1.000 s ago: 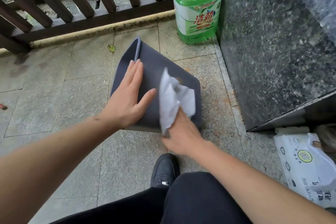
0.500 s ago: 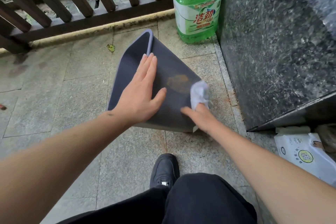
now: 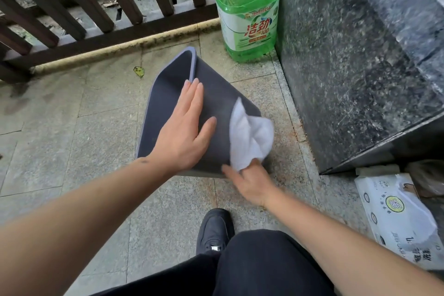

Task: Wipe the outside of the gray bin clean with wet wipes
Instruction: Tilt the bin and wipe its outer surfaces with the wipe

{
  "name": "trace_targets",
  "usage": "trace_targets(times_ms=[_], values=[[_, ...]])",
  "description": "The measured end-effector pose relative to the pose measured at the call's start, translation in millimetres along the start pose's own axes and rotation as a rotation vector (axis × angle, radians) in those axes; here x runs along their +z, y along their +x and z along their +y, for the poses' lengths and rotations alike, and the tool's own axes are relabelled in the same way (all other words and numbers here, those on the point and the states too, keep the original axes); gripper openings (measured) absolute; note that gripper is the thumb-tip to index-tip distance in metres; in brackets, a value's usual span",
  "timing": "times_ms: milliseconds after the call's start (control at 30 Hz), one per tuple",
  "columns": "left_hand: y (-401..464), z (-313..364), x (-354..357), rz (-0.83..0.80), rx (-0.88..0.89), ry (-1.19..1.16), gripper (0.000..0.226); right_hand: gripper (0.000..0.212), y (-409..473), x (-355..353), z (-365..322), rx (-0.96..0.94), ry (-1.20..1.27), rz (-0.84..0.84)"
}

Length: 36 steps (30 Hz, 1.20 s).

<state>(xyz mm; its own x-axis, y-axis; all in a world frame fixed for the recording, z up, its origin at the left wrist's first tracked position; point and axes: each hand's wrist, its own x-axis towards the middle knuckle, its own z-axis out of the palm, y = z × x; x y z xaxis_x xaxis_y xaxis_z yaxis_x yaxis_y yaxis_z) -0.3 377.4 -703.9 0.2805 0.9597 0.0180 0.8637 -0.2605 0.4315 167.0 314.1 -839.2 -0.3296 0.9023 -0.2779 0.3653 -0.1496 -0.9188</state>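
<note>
Gray bin is seen lying on its side on the stone floor, between the dark wooden railing at the far left and the speckled stone block at the right. At its left, the left hand is laid flat on the upturned wall, fingers straight and close together, nothing being gripped. Further right, a crumpled wet wipe is pinched in the right hand and pressed against the wall near the base. The long axis is judged to run from the base, nearest the person, away to the open mouth, which faces the railing and slightly left. If the flat palm is eased, the bin could roll or skid under the wiping pressure. Grit could also be picked up from the floor if the wipe is dragged past the edge.
</note>
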Motion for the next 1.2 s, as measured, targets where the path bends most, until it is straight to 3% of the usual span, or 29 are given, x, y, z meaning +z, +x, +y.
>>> trace_targets(times_ms=[133, 233, 300, 467, 533, 600, 700, 867, 967, 1067, 1200], values=[[0.9, 11.8, 3.6, -0.006, 0.016, -0.021, 0.072, 0.064, 28.8, -3.8, 23.0, 0.468, 0.437, 0.259], [3.9, 21.5, 8.4, -0.021, 0.039, -0.033, 0.071, 0.068, 61.8, -9.9, 8.5, 0.526, 0.521, 0.378], [4.6, 23.3, 9.5, -0.03, 0.046, -0.033, 0.073, 0.07, 74.1, -12.3, -19.3, 0.415, 0.446, 0.327], [4.4, 17.2, 8.2, -0.038, 0.034, -0.057, 0.076, 0.052, 60.8, 14.4, -70.5, -0.27, 0.088, 0.259], [0.5, 7.6, 2.0, -0.041, 0.008, -0.045, 0.075, 0.05, 54.6, 21.2, -55.3, -0.304, 0.141, 0.18], [-3.8, -1.0, -4.5, -0.03, -0.019, -0.018, 0.075, 0.044, 45.4, 22.7, -22.0, -0.184, 0.111, 0.248], [-5.1, -3.5, -6.3, -0.011, -0.037, -0.018, 0.074, 0.039, 40.7, 13.7, 11.7, 0.164, 0.187, 0.324], [-1.6, 7.6, -0.3, -0.021, -0.007, -0.007, 0.07, 0.06, 55.4, -5.9, 24.9, 0.561, 0.407, 0.393], [-0.5, 6.9, 0.1, -0.009, -0.001, 0.004, 0.069, 0.06, 44.2, -8.0, 39.3, 0.668, 0.357, 0.321], [-1.2, -0.3, -2.1, -0.006, -0.008, 0.009, 0.067, 0.058, 25.6, 7.3, 34.4, 0.573, 0.271, 0.323], [-4.4, -8.8, -3.4, 0.014, -0.023, 0.035, 0.066, 0.043, 1.5, 18.2, -6.5, 0.051, 0.255, 0.233]])
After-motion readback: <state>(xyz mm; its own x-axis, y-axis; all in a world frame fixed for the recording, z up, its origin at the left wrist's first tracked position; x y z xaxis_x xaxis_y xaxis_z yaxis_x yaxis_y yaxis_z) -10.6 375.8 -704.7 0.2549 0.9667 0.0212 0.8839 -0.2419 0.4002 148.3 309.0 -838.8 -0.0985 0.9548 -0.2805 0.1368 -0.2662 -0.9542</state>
